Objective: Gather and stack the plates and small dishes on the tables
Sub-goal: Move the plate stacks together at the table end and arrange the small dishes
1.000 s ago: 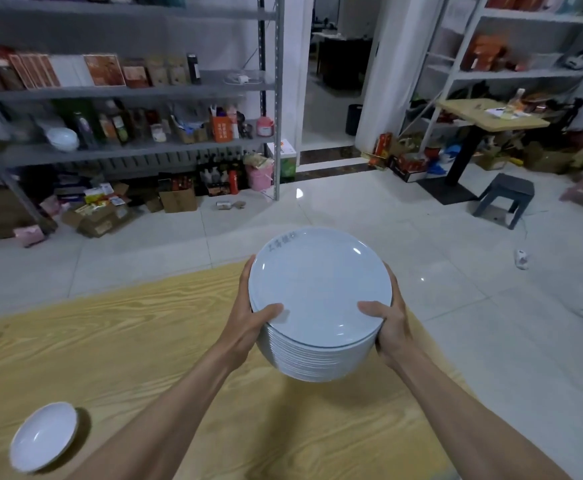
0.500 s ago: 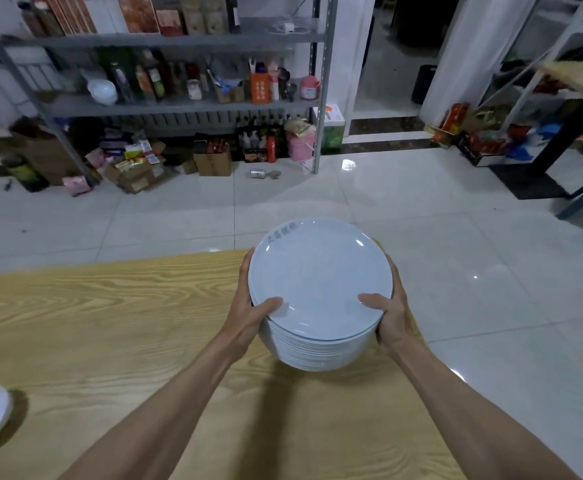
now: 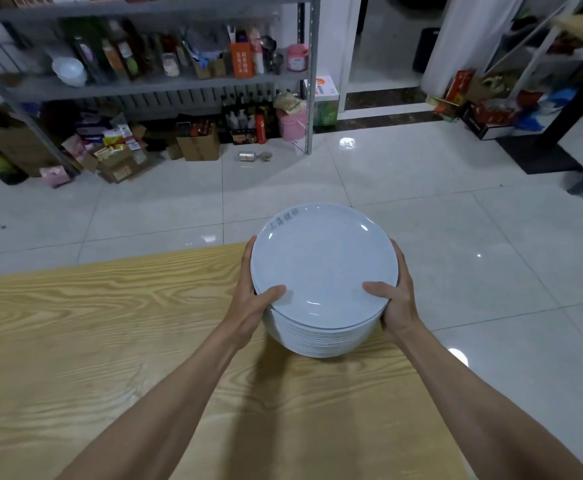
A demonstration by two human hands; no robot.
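At table [image 3: 75,341] edge, left hand [image 3: 248,303] and right hand [image 3: 395,303] hold plates [image 3: 321,265] (stacked).

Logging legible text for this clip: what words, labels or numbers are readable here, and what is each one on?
"上海", then two grey characters too blurred to read: far rim of the top plate of the stack gripped by the left hand and right hand.
Orange box on the shelf: white print, too small to read.
White carton beside that shelf: orange logo, blurred.
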